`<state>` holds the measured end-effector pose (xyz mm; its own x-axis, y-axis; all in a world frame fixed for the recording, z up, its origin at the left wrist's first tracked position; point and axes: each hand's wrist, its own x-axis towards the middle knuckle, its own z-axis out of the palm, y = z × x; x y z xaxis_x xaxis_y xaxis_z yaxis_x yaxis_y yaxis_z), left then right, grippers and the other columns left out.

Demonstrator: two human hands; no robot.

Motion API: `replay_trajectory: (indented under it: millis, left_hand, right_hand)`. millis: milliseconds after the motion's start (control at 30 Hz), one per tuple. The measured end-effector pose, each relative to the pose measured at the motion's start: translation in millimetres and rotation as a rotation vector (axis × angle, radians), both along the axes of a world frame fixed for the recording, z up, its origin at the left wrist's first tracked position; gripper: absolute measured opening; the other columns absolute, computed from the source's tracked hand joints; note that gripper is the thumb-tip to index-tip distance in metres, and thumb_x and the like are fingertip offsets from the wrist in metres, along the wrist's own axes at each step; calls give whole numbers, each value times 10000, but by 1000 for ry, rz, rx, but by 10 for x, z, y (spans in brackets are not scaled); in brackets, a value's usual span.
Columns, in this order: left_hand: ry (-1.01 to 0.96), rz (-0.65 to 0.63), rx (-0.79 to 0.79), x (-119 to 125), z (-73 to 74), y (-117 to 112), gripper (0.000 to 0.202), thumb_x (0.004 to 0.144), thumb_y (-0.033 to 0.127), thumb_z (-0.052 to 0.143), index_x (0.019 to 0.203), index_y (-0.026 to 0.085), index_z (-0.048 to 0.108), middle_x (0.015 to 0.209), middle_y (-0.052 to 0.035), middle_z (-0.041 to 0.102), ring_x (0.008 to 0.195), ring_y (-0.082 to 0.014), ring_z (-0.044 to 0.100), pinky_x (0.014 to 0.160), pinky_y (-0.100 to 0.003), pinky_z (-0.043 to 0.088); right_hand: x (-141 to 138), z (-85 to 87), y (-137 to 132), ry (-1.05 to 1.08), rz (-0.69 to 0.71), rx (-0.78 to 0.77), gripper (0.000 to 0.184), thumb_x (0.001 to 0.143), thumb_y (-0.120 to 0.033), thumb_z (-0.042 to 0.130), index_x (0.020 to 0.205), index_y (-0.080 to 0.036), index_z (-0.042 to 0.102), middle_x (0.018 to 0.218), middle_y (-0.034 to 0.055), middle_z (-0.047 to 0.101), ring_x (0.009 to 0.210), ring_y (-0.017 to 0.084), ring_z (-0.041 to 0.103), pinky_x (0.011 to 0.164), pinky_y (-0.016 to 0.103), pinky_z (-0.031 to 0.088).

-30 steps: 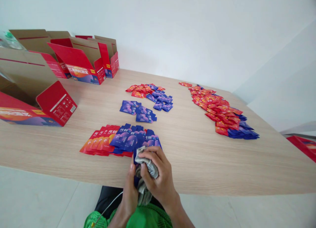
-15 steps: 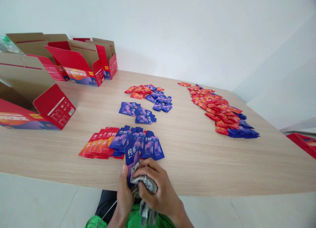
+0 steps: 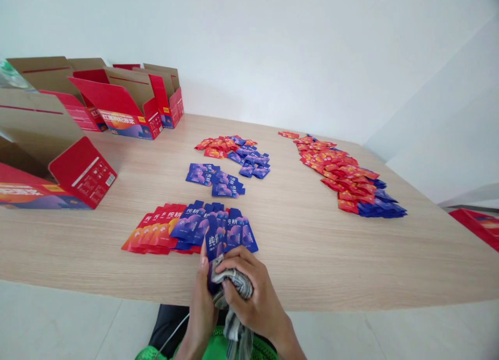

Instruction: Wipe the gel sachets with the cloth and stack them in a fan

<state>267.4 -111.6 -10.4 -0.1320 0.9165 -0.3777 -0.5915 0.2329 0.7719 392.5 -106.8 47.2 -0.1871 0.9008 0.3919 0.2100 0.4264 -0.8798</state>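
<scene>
At the table's front edge, my left hand (image 3: 201, 298) grips a blue pouch (image 3: 212, 241) by its side, thumb along its edge. The pouch stands tilted upright, its printed face toward me. My right hand (image 3: 253, 284) is closed around a bunched striped cloth (image 3: 238, 283) and presses it against the lower part of that pouch; the cloth's tail hangs down over my lap. Just beyond my hands lie a fan of overlapping red pouches (image 3: 155, 231) and overlapping blue pouches (image 3: 236, 230). Part of the held pouch is hidden by the cloth and my fingers.
Farther back lie more blue pouches (image 3: 226, 184) and a mixed red and blue group (image 3: 249, 157). A long heap of pouches (image 3: 343, 175) stretches along the right. Open red cartons (image 3: 127, 115) stand at the back left, with a nearer open carton (image 3: 83, 178) at the left edge.
Both hands have shifted slightly to the right and down with the blue pouch and the cloth. The view has moved a little; the pouches on the table look unchanged.
</scene>
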Motion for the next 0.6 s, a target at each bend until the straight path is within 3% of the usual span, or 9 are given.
replay_trajectory:
  millis: [100,200,300,367,500,600]
  left_hand:
    - [-50,-31,-25,-66,134,59,753,968,636,681,1643,338,532,1568,-58,696,1520,-317,581,1257,-456,469]
    - [-75,-59,-26,-115,166,62,800,838,637,852,1555,350,643,1566,-70,697,1514,-344,581,1231,-440,495]
    - [-117,-100,46,-131,115,49,848,730,568,974,1485,292,706,1437,-111,767,1377,-354,685,1152,-417,553]
    - [-156,-183,71,-140,84,27,878,667,519,1029,1448,251,728,1255,-111,824,1174,-321,775,1034,-378,605]
    - [-172,-226,-121,-159,97,-51,642,580,405,1075,1136,200,829,851,-25,800,751,-204,764,789,-311,626]
    - [-196,-154,-245,-131,144,-80,466,632,366,1032,1016,201,827,835,-17,801,719,-186,755,785,-314,632]
  right_hand:
    - [8,-8,-29,34,71,-14,276,872,-90,638,1033,-253,791,1024,41,734,968,184,733,906,292,606]
    - [39,-16,-51,80,65,4,250,883,-122,656,1046,-254,792,1013,38,742,944,180,733,891,290,612]
    - [103,-14,-74,113,12,23,182,932,-174,675,1043,-261,790,995,33,746,922,176,731,859,272,605]
    - [174,-21,-87,130,-30,32,121,987,-251,683,1047,-267,786,986,37,742,908,182,729,839,274,601]
    - [405,-66,-114,190,-183,39,240,1055,-467,659,1048,-259,780,1032,74,710,945,229,727,821,323,607]
    - [588,-48,-169,241,-327,74,262,1056,-494,652,1018,-260,764,1030,83,687,943,249,717,789,341,613]
